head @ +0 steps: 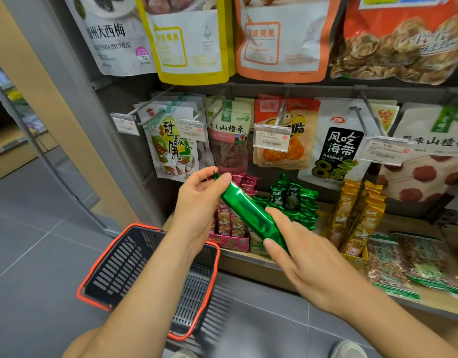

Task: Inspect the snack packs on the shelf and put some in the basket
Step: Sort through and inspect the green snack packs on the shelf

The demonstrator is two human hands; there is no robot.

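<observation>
A shiny green snack pack (251,211) lies slanted between both hands in front of the shelf. My left hand (199,202) pinches its upper crimped end with thumb and fingers. My right hand (297,257) holds its lower end, with the thumb and fingers along the pack. A black basket with a red rim (119,257) hangs under my left forearm, down at the left, and nothing shows inside it. More green packs (297,200) stand in a display box on the shelf just behind.
Pink packs (230,226) and yellow packs (357,218) fill boxes beside the green ones on the wooden shelf (248,264). Bags of mixed nuts (408,262) lie at the right. Hanging pouches with price tags (271,138) sit above. Grey tiled floor lies at the left.
</observation>
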